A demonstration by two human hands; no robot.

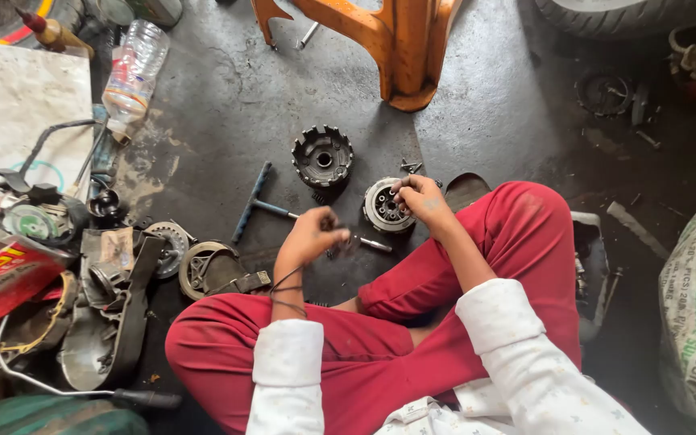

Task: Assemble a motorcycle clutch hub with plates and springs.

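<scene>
A person in red trousers and white sleeves is seen seated cross-legged on a dark, oil-stained concrete floor [477,121], both forearms extended forward over the knees. The right hand [422,199] is held palm-down, wrist bent slightly, with its fingers [403,187] curled and pressed onto the top edge of a round silver clutch plate assembly [383,208] that is resting flat on the floor directly beneath them. The left hand [309,235] is raised a little above the floor, knuckles up, its fingers [329,219] drawn together around a small dark part; what is pinched cannot be made out. Thin dark bands are worn on the left wrist.

Just beyond the right fingers, a few small bolts [409,167] are scattered. Farther ahead of both hands, a dark slotted clutch basket [322,156] is set upright on the floor. A T-handle wrench [257,201] is laid just ahead and outward of the left fingers, and a short metal pin [374,244] is seen between the two hands. Well to the left of the left fingers, engine covers [110,314] and a round metal disc [172,246] are heaped, with a plastic bottle [133,72] beyond them. An orange stand [400,48] is placed far ahead.
</scene>
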